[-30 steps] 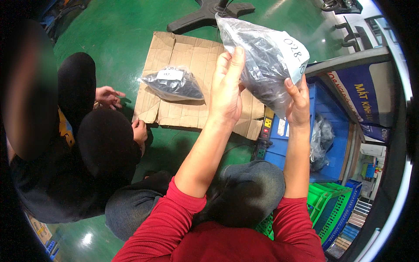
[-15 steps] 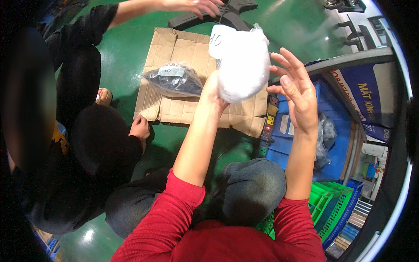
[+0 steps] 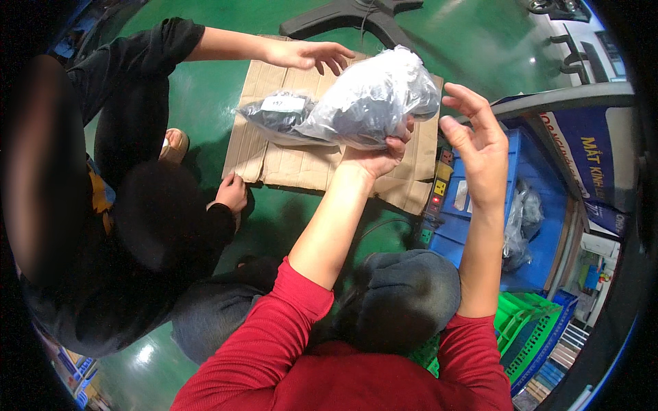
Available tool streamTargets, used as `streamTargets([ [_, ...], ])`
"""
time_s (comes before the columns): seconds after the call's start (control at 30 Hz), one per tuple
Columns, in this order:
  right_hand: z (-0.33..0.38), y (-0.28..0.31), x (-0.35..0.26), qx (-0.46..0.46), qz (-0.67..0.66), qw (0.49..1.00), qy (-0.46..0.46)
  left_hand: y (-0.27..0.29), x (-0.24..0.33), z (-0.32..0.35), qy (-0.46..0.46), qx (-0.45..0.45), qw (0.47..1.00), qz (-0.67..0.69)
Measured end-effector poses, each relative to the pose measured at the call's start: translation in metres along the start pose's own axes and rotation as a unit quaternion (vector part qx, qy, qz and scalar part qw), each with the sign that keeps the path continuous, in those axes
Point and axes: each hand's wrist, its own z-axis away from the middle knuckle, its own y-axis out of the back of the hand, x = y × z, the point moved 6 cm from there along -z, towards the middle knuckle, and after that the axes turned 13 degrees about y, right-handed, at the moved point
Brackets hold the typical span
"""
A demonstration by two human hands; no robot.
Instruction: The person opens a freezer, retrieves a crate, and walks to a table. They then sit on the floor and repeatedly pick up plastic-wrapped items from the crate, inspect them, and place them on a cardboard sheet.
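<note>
My left hand [image 3: 381, 156] is closed round the underside of a clear plastic bag [image 3: 367, 103], which is raised above the cardboard. Dark contents show through its crinkled, shiny film, but I cannot tell what they are. My right hand [image 3: 478, 147] holds nothing; its fingers are apart, curved toward the bag's right end without touching it. Behind and left of the held bag, a second clear bag [image 3: 274, 123] with dark contents and a pale label lies on the flattened cardboard [image 3: 301, 166]. A co-worker's hand [image 3: 315, 56] reaches near the held bag's upper left.
On the left a person in black crouches, their other hand [image 3: 232, 192] by the cardboard's corner. A power strip [image 3: 436, 192] and a blue bin [image 3: 449, 236] with a plastic bag [image 3: 524, 226] stand right. Green crates [image 3: 521, 322] are nearer. A black stand base [image 3: 343, 17] lies beyond.
The held bag has turned in my left hand: its white side gave way to a see-through side with dark contents. The co-worker's raised hand has come closer to it. My right hand stays free.
</note>
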Motion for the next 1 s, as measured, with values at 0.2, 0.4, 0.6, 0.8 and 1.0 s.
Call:
streamTargets([
  [0.2,-0.002,-0.024,-0.016,-0.051,0.207,0.968,0.13,-0.003,-0.007,-0.004,-0.072,0.113,0.984,-0.121],
  [0.4,-0.001,-0.024,-0.013,-0.061,0.174,0.98,0.081,-0.01,-0.017,-0.006,-0.077,0.154,0.97,-0.172],
  [0.6,0.003,-0.014,-0.009,-0.047,0.152,0.986,0.046,-0.021,-0.021,-0.01,-0.076,0.13,0.966,-0.211],
  [0.8,0.003,-0.017,-0.009,-0.032,0.132,0.99,0.039,-0.016,-0.018,-0.006,-0.083,0.148,0.962,-0.215],
  [1.0,0.005,-0.034,-0.036,-0.085,0.253,0.939,0.217,-0.029,-0.019,-0.003,-0.086,0.159,0.957,-0.229],
])
